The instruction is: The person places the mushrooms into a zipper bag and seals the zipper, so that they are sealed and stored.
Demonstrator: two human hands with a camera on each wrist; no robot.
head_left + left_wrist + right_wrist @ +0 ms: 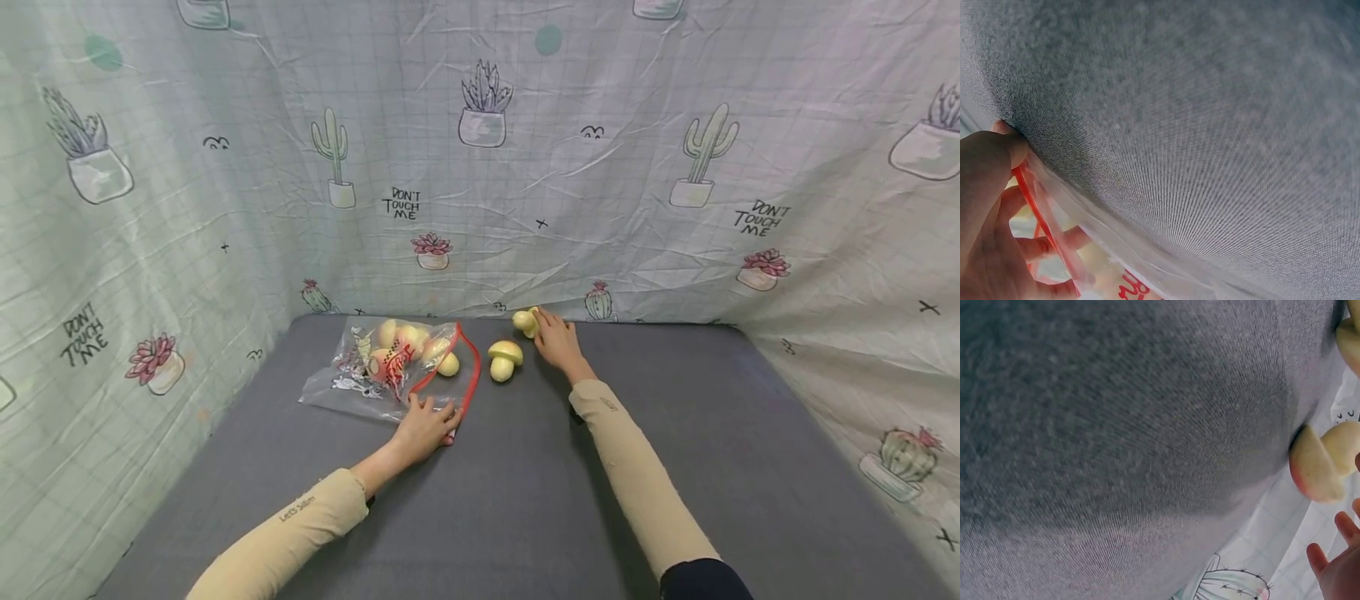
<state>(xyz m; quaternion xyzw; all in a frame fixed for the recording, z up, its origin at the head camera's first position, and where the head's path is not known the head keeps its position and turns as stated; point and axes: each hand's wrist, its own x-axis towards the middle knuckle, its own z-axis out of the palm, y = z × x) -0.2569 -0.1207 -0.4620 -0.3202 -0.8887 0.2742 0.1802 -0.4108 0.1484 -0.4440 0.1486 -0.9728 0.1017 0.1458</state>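
Observation:
A clear plastic zip bag point(375, 371) with a red rim point(471, 375) lies on the grey table point(525, 500), with several yellow mushroom toys inside. My left hand point(431, 427) pinches the near corner of the red rim point(1040, 212), thumb on top and fingers beneath. One yellow mushroom toy point(504, 359) lies loose just right of the bag's mouth. Another mushroom toy point(524, 321) lies by the back cloth wall. My right hand point(546, 332) reaches it with straight fingers. In the right wrist view that mushroom point(1319, 464) sits just beyond the spread fingertips point(1342, 524), not gripped.
Cactus-print cloth point(487, 167) walls the table on the left, back and right. Bare grey surface stretches in front of and to the right of both sleeves.

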